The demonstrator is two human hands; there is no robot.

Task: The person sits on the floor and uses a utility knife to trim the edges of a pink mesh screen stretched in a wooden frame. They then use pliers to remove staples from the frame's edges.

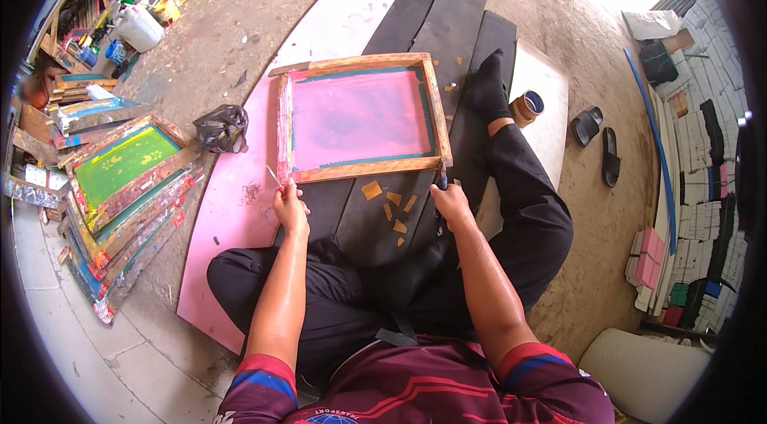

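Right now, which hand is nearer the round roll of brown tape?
Right. The right hand is at the wooden frame's near right corner, below-left of the tape roll; the left hand is farther left.

The wooden screen frame [359, 119] lies flat on the dark mats [447, 32], directly in front of the seated person. The mats rest partly on a large board [232, 224] that spreads to the left. The left hand [289, 208] sits at the frame's near left corner, the right hand [451, 202] at its near right corner. Scraps of tape [391, 208] lie on the mat between the 2 hands. A crumpled bag [222, 127] sits left of the frame. Farther left, a stack of frames [128, 192] leans on the ground. A tape roll [527, 106] stands right of the frame, beyond the person's outstretched foot [487, 88]. 2 sandals [599, 140] lie farther right.
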